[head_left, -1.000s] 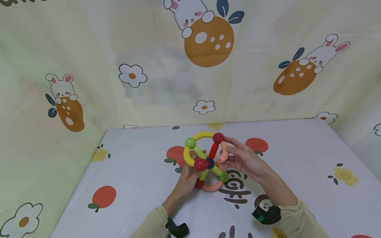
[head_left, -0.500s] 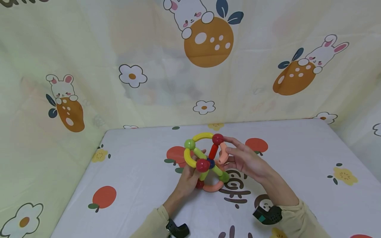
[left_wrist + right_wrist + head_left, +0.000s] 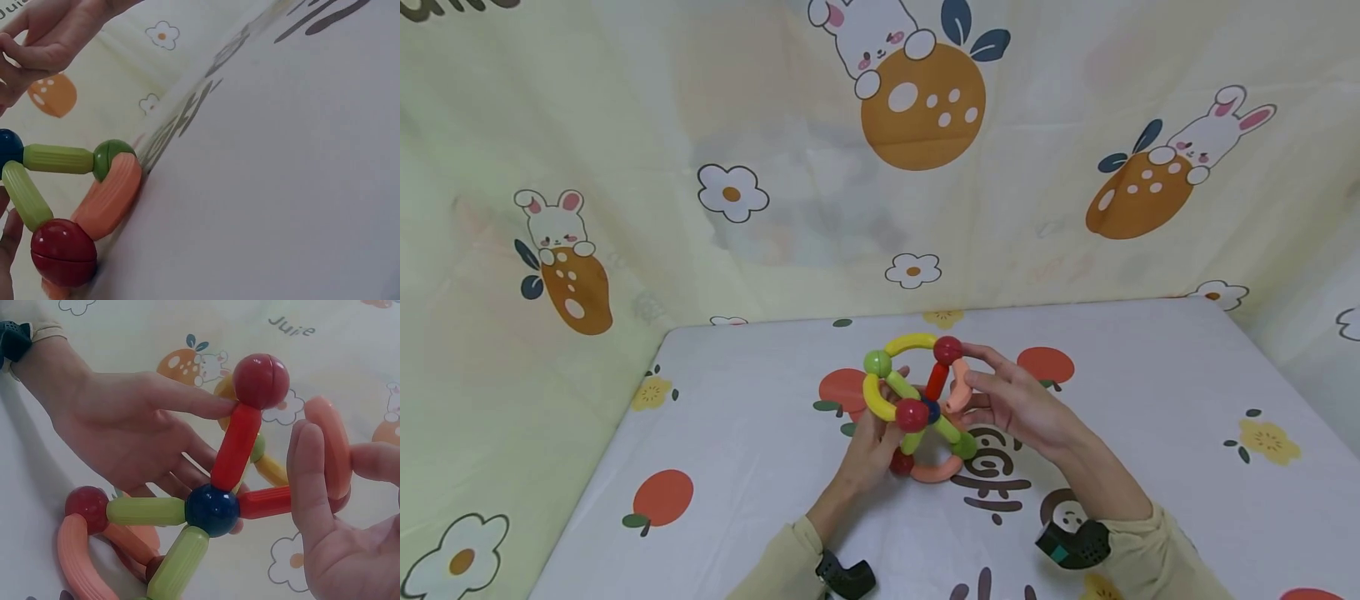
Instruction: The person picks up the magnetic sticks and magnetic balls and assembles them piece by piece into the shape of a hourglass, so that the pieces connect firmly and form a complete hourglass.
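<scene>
A toy built of coloured magnetic balls and sticks (image 3: pixel 947 430) stands between my hands, its lowest parts at or near the tabletop. My left hand (image 3: pixel 867 454) holds it from the left; in the right wrist view the thumb touches the upper red ball (image 3: pixel 261 381) and the fingers reach behind. Red and lime sticks meet at a blue ball (image 3: pixel 212 510). My right hand (image 3: pixel 1026 408) pinches a curved salmon stick (image 3: pixel 334 447) between thumb and fingers. One end of that stick lies close to a red ball; whether they touch is unclear. Lower down are a green ball (image 3: pixel 112 156) and another salmon stick (image 3: pixel 111 197).
A white cloth with printed fruit and lettering covers the table (image 3: pixel 760 500). Behind it hangs a cream curtain (image 3: pixel 805 242) with rabbits and flowers. Each wrist carries a black device, the left one (image 3: pixel 846 577) low at centre, the right one (image 3: pixel 1073 543) farther right.
The salmon stick in my right hand has shifted slightly left, and the toy has turned a little. Both hands otherwise stay nearly where they were.
</scene>
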Tool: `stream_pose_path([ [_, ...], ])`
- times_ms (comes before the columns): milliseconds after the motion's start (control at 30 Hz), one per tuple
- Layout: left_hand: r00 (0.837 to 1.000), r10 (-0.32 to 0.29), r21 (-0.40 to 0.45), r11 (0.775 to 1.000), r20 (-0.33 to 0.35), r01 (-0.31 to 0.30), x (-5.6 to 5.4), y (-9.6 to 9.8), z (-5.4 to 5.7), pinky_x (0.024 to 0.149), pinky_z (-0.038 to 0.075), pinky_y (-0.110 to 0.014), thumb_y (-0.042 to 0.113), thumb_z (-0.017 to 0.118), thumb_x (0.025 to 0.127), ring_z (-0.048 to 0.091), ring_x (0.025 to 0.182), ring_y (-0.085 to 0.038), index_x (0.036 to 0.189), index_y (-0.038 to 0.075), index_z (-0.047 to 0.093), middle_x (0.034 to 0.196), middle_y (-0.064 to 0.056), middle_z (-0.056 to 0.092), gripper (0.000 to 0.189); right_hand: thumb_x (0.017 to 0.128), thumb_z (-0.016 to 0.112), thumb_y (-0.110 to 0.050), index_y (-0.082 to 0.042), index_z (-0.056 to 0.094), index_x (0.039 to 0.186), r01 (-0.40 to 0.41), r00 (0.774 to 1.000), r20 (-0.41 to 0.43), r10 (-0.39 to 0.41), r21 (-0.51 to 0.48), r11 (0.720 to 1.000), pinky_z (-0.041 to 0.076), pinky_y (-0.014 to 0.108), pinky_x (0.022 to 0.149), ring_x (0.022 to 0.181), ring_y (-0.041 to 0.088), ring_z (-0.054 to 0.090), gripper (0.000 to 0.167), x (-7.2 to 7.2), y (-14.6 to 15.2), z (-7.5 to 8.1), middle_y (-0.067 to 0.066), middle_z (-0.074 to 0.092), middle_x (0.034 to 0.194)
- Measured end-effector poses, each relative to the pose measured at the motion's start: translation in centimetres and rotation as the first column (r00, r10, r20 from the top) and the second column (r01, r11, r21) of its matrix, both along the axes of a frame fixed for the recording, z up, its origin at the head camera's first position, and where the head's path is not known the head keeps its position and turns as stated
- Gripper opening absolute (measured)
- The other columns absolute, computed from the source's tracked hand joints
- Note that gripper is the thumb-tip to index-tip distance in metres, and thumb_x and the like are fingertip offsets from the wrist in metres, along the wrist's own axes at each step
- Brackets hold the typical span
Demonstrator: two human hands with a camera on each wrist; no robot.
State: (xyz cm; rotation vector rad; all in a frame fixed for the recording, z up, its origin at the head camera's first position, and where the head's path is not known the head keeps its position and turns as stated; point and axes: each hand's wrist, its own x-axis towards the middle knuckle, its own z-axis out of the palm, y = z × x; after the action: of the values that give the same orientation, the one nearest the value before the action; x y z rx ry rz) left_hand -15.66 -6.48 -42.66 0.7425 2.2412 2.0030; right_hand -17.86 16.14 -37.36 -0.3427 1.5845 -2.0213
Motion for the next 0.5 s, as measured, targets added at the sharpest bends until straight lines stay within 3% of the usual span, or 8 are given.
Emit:
stream_pose_path([
  [200, 0.997, -0.011, 0.076, 0.997, 0.073, 0.005, -0.7, 0.4, -1.4, 0.107, 0.039, -0.04, 0.01, 0.058, 0.09, 0.048, 0.128, -0.017, 0.147, 0.023, 0.024, 0.134, -0.006, 0.052, 0.068, 0.099, 0.048, -0.022, -0.015, 0.019, 0.146, 0.029, 1.0, -0.011, -0.029, 0.053, 0.998, 0.056, 0.029, 0.08, 0.082, 0.018, 0.068, 0.055, 0.2, -0.1, 0.3, 0.001, 0.067, 0.09],
  [500, 0.998, 0.001, 0.082, 0.997, 0.067, -0.007, -0.9, 0.8, -2.1, 0.109, 0.034, -0.049, 0.013, 0.06, 0.09, 0.047, 0.128, -0.019, 0.147, 0.029, 0.022, 0.133, -0.008, 0.052, 0.071, 0.098, 0.049, -0.023, -0.015, 0.019, 0.147, 0.028, 0.999, -0.048, -0.023, 0.103, 0.994, 0.055, 0.033, 0.082, 0.087, 0.017, 0.068, 0.058, 0.3, -0.1, 0.6, 0.003, 0.065, 0.094],
])
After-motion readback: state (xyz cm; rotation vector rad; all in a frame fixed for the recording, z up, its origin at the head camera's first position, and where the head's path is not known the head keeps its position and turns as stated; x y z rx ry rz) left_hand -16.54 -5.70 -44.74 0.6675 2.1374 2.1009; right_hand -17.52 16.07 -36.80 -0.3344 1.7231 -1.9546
